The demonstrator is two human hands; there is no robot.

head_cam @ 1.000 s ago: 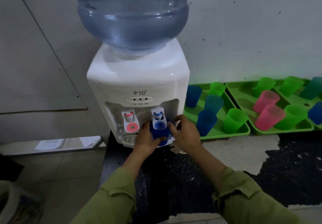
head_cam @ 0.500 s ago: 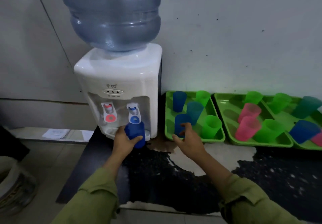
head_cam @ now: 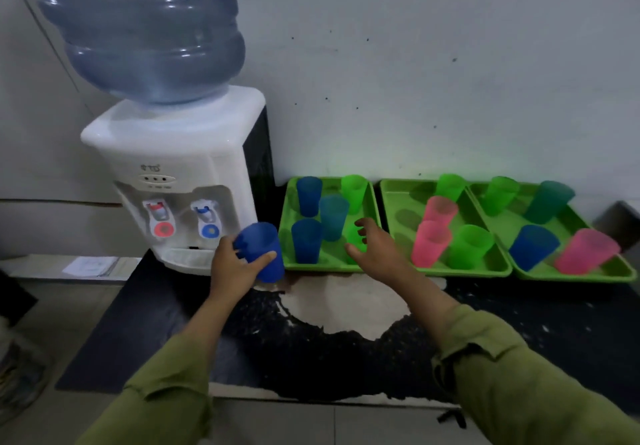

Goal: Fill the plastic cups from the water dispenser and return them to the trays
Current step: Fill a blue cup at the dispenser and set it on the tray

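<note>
My left hand [head_cam: 232, 264] grips a blue plastic cup [head_cam: 260, 251], held just right of the white water dispenser [head_cam: 180, 181] and left of the nearest green tray [head_cam: 289, 216]. The dispenser's blue tap [head_cam: 207, 216] has nothing under it. My right hand [head_cam: 375, 249] hovers with spread fingers over that tray's front right corner, around a green cup [head_cam: 355, 236] it partly hides; I cannot tell if it touches it. Three blue cups and another green cup stand in the same tray.
Two more green trays [head_cam: 401, 202] [head_cam: 595, 268] hold green, pink and blue cups to the right. The big water bottle [head_cam: 145, 29] tops the dispenser. The black countertop [head_cam: 311, 340] has a worn pale patch, and its edge runs along the front.
My left hand drew the blue cup away from under the blue tap and to the right. My right hand left the tap and moved over the nearest tray.
</note>
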